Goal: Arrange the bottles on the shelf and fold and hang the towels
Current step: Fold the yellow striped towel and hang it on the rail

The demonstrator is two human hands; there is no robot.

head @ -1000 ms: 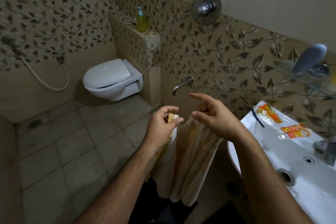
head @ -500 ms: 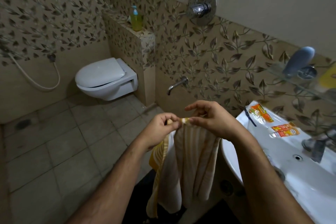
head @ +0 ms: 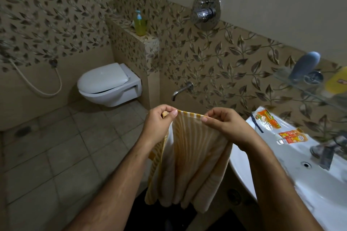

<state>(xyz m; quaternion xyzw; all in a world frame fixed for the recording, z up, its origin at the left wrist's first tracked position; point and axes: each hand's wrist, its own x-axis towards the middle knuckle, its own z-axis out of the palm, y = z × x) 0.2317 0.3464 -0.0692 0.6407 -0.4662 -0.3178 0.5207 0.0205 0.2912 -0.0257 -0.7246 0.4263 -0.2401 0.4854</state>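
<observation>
A yellow-and-white striped towel (head: pixel 189 159) hangs in folds in front of me, its top edge stretched level between my hands. My left hand (head: pixel 159 124) pinches the left corner of that edge. The right corner is pinched by my right hand (head: pixel 223 125). On the glass shelf (head: pixel 308 90) at the right lies a blue-grey bottle (head: pixel 305 65) tilted on its side, with a yellow bottle (head: pixel 336 82) beside it, partly cut off. A green pump bottle (head: pixel 140 24) stands upright on the tiled ledge (head: pixel 150 40) behind the toilet.
A white washbasin (head: pixel 300 184) juts out at the right, with orange sachets (head: pixel 266 119) and a small carton (head: pixel 293 137) on its rim. A wall-hung toilet (head: pixel 109 84), a low spout (head: pixel 182 90) and a shower mixer (head: pixel 205 12) line the walls. Tiled floor (head: pixel 56 155) spreads left.
My hands met at the towel's top edge, then drew apart, pulling that edge taut between them. The camera view shifted slightly left and down.
</observation>
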